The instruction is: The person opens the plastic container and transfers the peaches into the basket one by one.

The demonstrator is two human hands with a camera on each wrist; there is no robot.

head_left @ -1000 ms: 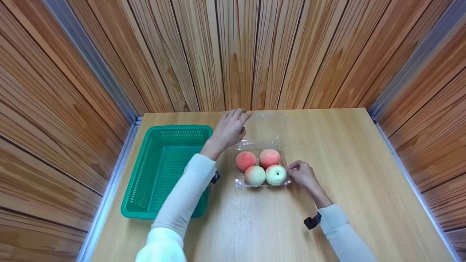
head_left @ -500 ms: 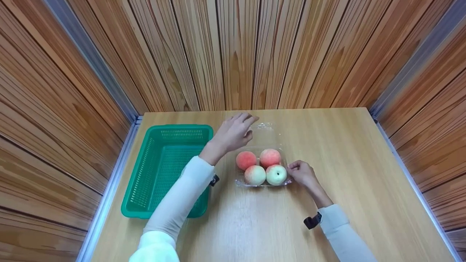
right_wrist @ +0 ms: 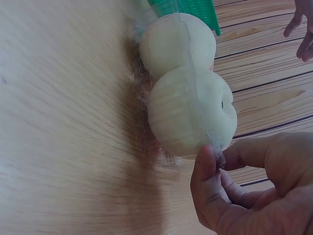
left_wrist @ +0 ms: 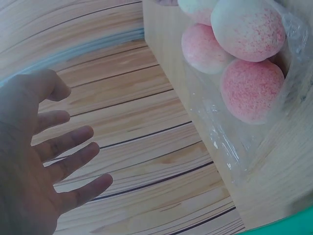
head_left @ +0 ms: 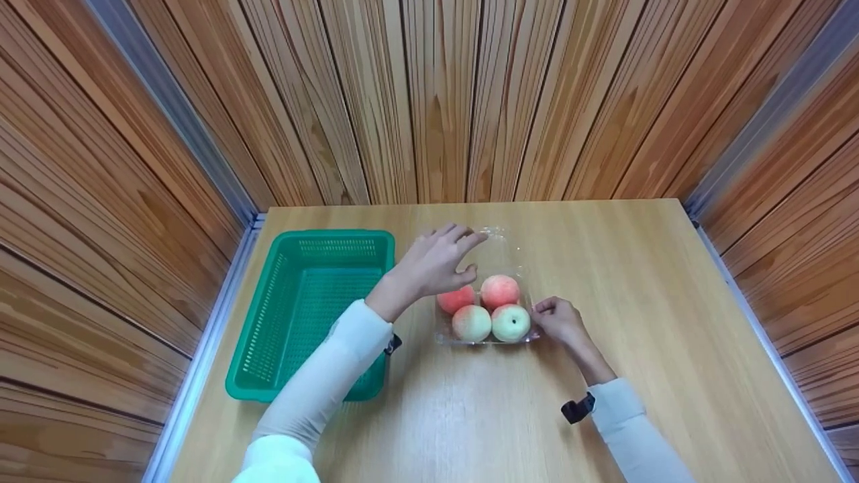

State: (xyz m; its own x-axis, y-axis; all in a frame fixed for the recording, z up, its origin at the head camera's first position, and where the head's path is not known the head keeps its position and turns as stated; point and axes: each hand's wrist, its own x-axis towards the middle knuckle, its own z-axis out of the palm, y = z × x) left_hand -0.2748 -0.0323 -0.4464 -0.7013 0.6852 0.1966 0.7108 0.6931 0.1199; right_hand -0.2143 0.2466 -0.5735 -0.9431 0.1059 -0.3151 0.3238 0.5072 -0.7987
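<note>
Several pink-and-cream peaches (head_left: 500, 292) sit in a clear plastic clamshell box (head_left: 484, 342) in the middle of the table. Its see-through lid (head_left: 502, 249) extends from the far side, and the left wrist view shows that lid (left_wrist: 220, 137) beside the peaches. My left hand (head_left: 433, 263) is over the box's far left corner, partly covering one peach. In its wrist view, the left hand (left_wrist: 36, 152) has its fingers spread and holds nothing. At the box's right side, my right hand (head_left: 560, 320) pinches the rim between thumb and forefinger, as the right wrist view of that hand (right_wrist: 259, 186) shows.
A green plastic basket (head_left: 251, 335) stands on the table to the left, with the left forearm crossing its right side. Wood-plank walls (head_left: 443, 100) enclose the wooden table (head_left: 637, 288) at the back and both sides.
My left hand has moved right and nearer to me, and its fingers have spread. The lid's far edge has come nearer to the peaches. My right hand has stayed at the rim.
</note>
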